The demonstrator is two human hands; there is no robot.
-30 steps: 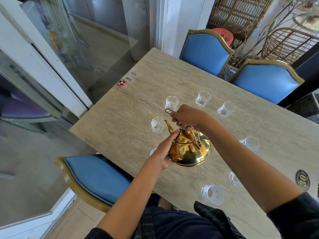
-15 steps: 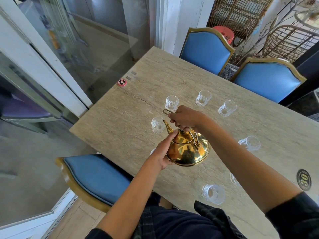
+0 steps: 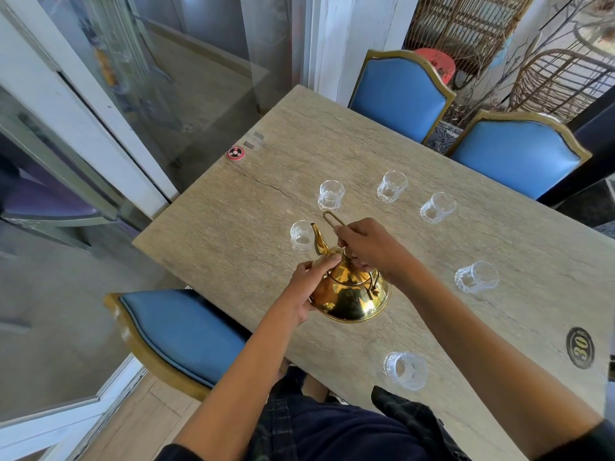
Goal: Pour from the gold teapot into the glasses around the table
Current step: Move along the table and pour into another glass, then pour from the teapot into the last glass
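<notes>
Pouring under way at the nearest-left glass (image 3: 302,236), spout tip at its rim; no liquid discernible in any glass, so progress unclear. Left hand (image 3: 307,287) cupped against the gold teapot (image 3: 351,292), fingers curled at the lid. Teapot aloft mid-table, tilted, long axis and spout toward 11 o'clock. Right hand (image 3: 367,246) clenched around the wire handle. Five other glasses from 12 round to 5 o'clock.
</notes>
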